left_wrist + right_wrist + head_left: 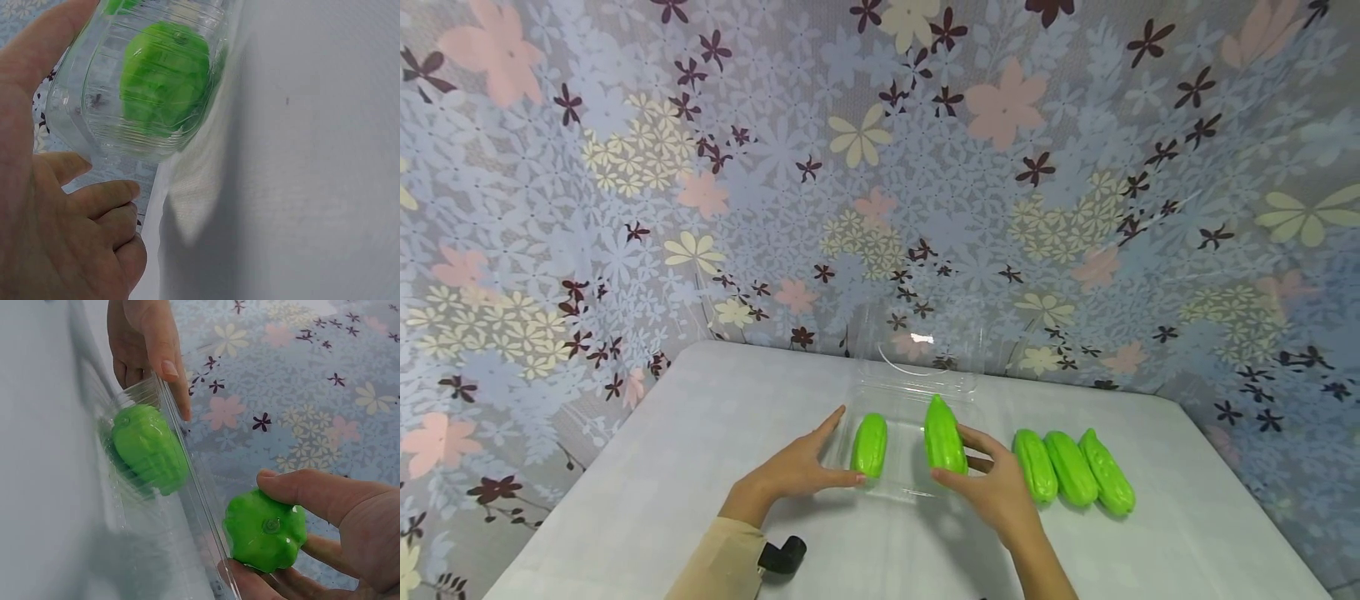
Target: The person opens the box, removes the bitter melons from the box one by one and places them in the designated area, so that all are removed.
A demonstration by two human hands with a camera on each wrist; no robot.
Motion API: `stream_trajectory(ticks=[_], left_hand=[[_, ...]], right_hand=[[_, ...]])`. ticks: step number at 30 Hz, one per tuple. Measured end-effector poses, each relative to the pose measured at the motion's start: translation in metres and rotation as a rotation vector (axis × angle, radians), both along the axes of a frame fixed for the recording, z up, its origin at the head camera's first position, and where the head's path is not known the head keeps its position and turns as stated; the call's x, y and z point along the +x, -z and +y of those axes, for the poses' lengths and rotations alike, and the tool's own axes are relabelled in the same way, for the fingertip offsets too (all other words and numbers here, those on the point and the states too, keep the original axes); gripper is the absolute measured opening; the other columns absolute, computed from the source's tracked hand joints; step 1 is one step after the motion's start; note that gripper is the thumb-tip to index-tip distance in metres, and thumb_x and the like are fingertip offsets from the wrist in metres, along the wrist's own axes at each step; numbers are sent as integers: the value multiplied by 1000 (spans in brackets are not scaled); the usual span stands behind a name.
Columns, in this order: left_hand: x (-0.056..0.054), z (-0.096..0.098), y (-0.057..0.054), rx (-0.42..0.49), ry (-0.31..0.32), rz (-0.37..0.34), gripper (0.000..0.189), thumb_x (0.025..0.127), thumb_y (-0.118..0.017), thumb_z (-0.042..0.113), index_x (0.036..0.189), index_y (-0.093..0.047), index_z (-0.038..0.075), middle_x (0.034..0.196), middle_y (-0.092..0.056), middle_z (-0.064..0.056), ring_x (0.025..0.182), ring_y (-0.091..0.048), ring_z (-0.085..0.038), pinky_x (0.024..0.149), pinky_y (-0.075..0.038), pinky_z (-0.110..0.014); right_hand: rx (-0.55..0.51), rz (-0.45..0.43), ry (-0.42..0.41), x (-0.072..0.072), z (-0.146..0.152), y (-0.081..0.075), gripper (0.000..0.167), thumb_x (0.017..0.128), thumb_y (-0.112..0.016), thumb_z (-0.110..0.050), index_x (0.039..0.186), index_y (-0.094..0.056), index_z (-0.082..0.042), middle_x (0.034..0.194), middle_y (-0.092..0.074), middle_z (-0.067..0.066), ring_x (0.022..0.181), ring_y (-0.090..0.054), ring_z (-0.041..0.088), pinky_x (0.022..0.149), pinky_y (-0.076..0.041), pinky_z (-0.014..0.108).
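Observation:
My right hand (992, 483) holds a ridged green bitter melon (943, 437) between thumb and fingers, above the right part of a clear plastic box (910, 492). In the right wrist view, its stem end faces the camera beside the box's rim. Another bitter melon (869, 446) lies inside the box on the left. My left hand (797, 462) is at the box's near left corner, thumb by the front rim and forefinger stretched along the left side. In the left wrist view, the other fingers (103, 197) are loosely bent, apart from the box.
Right of the box, three more green bitter melons (1075, 468) lie side by side on the white table (647, 467). The box's clear lid (917, 350) stands raised at the back. Behind the table hangs a flowered curtain (775, 183).

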State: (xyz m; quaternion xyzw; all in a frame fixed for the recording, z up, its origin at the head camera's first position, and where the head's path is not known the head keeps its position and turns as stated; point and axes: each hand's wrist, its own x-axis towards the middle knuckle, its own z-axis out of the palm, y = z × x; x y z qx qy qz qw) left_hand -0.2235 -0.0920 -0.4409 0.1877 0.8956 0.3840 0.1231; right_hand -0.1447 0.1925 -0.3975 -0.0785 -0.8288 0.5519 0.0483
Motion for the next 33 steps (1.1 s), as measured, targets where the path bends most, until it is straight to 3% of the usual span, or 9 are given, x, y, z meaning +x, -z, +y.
stream_trajectory(ticks=[8, 22, 33], left_hand=[[1, -1, -1, 3, -5, -4, 117, 74, -79, 66, 164, -16, 26, 163, -27, -15, 145, -30, -41, 113, -29, -63], [1, 2, 0, -1, -9, 0, 118, 73, -79, 67, 164, -16, 26, 163, -27, -13, 146, -30, -40, 113, -29, -63], [1, 1, 0, 7, -7, -5, 117, 74, -80, 65, 164, -16, 25, 162, -28, -14, 145, -31, -40, 113, -29, -62]], right_hand=[[25, -26, 11, 10, 12, -8, 83, 74, -93, -27, 145, -54, -12, 143, -53, 14, 124, -56, 39, 83, -59, 41], [41, -40, 11, 22, 35, -10, 83, 77, -91, -24, 148, -51, -10, 146, -49, 20, 125, -53, 43, 85, -59, 41], [80, -88, 33, 35, 51, -13, 91, 73, -92, -38, 150, -49, -14, 149, -47, 18, 128, -51, 42, 88, -57, 43]])
